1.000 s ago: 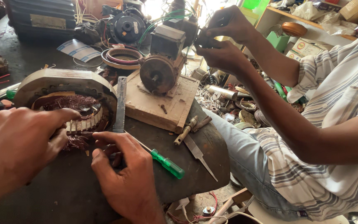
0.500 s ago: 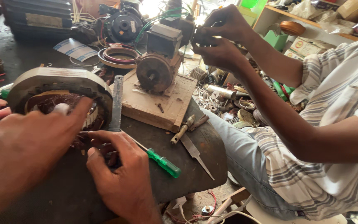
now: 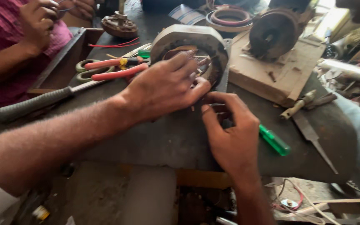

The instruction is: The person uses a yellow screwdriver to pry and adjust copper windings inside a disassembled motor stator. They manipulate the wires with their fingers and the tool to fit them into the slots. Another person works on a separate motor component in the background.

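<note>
My left hand lies flat across the copper windings of a grey motor stator on the dark workbench, fingers spread and pressing on the coils. Just below the stator, my right hand has its fingers curled at the stator's lower rim. It grips a green-handled screwdriver whose handle sticks out to the right under the palm. The screwdriver's tip is hidden by my fingers.
Red-handled pliers and a grey-handled tool lie left of the stator. A wooden block carrying a rusty motor part sits at right, with a bare blade near the bench edge. Another person in a pink shirt works at top left.
The view has swung left and down, so the person in the striped shirt is gone from sight. My left hand has slid further right over the windings, and my right hand stays at the rim.
</note>
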